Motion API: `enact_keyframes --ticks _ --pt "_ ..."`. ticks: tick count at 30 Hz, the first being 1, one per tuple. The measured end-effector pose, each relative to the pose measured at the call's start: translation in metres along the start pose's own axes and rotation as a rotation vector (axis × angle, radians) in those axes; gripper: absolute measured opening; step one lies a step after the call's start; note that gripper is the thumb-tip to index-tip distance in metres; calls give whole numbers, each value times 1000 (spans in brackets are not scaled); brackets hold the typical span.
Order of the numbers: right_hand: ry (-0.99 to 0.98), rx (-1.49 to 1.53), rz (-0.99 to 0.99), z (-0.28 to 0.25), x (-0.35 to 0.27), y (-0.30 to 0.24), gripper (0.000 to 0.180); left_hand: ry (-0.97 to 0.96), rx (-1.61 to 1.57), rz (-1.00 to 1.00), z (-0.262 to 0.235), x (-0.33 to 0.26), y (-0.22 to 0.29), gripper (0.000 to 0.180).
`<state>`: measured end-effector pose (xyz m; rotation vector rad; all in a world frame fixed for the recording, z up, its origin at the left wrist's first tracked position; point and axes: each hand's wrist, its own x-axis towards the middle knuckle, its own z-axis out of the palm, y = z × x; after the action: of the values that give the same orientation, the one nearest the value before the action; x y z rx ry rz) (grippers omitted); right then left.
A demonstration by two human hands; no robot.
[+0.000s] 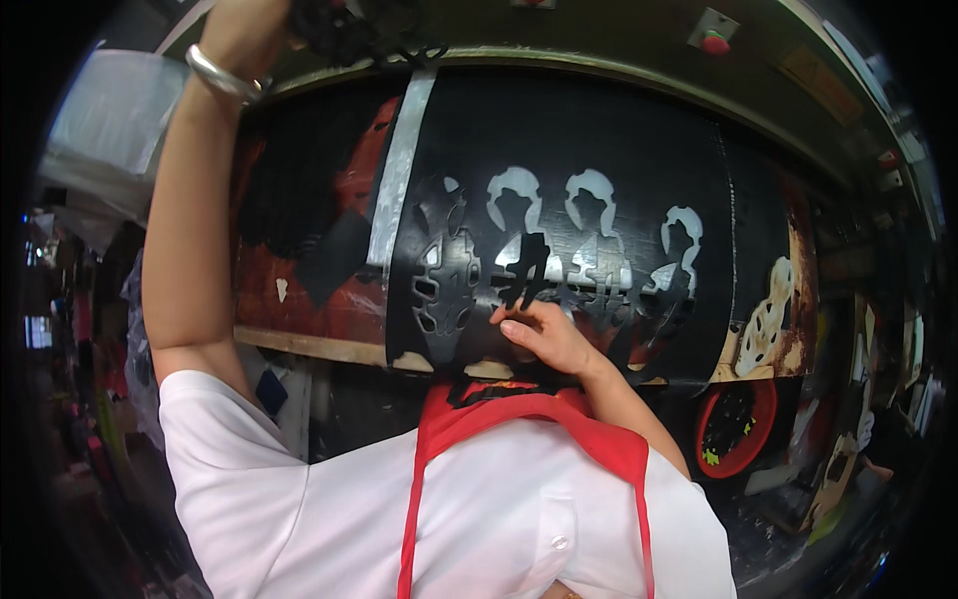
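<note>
A slim black piece (535,262) overlaps one of the sole-shaped cut-outs (597,184) in a flat black sheet (554,215).

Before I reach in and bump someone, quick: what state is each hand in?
Left hand: cut off by the picture's top edge, beside black cut pieces; grip can't be told.
Right hand: partly curled at a black strip; whether it grips can't be told.

no text I can actually read here, just a dull orange label (820,84) on the green machine (619,32), too blurry
</note>
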<state>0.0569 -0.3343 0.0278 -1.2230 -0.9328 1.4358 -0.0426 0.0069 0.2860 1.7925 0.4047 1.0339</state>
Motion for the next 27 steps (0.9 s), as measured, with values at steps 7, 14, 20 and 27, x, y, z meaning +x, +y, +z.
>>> enact_keyframes --ticks 7,14,20,27 --pt "-243 328 241 13 32 14 12 -653 363 354 55 -241 -75 23" --pt "-177 339 121 22 27 5 18 -631 491 392 40 -312 -124 33" --pt "131 -835 1 42 4 -58 23 -216 -122 -627 46 -294 -117 20" --pt "107 -125 258 71 46 -21 47 -315 -37 -644 50 -279 -105 18"
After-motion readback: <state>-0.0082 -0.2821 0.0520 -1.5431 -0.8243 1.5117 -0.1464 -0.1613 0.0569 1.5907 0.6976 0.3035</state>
